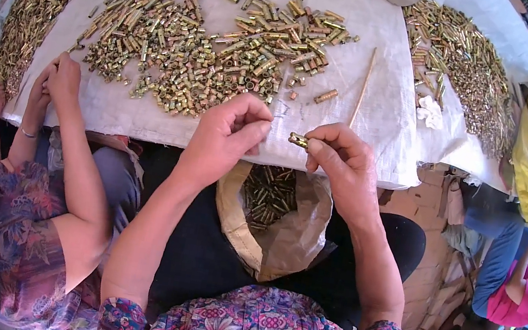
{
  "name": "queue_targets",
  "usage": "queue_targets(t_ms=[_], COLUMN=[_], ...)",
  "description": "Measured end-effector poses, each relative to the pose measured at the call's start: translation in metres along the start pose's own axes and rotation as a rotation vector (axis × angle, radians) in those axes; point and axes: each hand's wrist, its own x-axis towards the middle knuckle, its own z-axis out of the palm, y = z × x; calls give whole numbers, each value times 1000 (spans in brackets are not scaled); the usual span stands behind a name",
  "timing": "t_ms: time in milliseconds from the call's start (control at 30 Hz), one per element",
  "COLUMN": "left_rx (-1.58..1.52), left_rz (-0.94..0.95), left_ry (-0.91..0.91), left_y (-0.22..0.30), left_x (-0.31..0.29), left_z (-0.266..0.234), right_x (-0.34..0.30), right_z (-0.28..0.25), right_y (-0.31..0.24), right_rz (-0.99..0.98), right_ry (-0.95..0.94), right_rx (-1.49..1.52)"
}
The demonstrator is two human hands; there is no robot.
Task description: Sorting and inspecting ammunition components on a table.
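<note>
- The metal tube [298,140] is held just beyond the far rim of the open sack [312,231], pinched between thumb and forefinger of the right hand [342,160], with its free end turned toward the left hand [231,133].
- The left hand is held near that free end, also beyond the sack, with thumb and forefinger drawn close; whether a small part is nipped between them cannot be told.
- The tube seems well gripped by its rear part, since the front is thereby left clear for the other fingers.
- Both hands are best held level and in line; if the tube is tilted, its front may be met off-centre.
- A light but firm pinch is called for: a slipped tube could be dropped into the sack and lost among the metal pieces [269,200] there.
- The heap of short rings [188,73] is spread beyond the sack, leftward, within what looks like easy reach.
- The thin stick [364,87], lying beyond the sack to the right, should be kept from being knocked by the right hand.
</note>
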Motion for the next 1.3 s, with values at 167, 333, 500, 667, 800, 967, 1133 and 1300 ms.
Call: queue_targets(t_ms=[167,333,500,667,800,967,1133,1300], left_rx=[-535,-631,-590,-752,-891,-277,569,889], left_rz=[-112,-103,-118,-129,-113,-40,142,140], left_ry=[-97,-142,-133,-365,-443,-265,136,183], left_y=[2,1,1,-6,-8,-3,-6,-6], left_x=[-18,-20,-24,-34,-38,-21,10,27], left_z=[10,10,14,14,19,0,-4,12], right_x=[-4,-8,-10,-17,-25,-19,15,69], right_z=[3,5,5,1,5,-13,-30,-35], right_y=[1,6,11,11,9,-5,-13,3], right_rz=[-21,-12,-21,124,194,75,-118,-503], right_ry=[-24,-64,-79,-272,-320,-304,-85,105], right_rx=[-20,28,71,420,582,92,-442,-826])
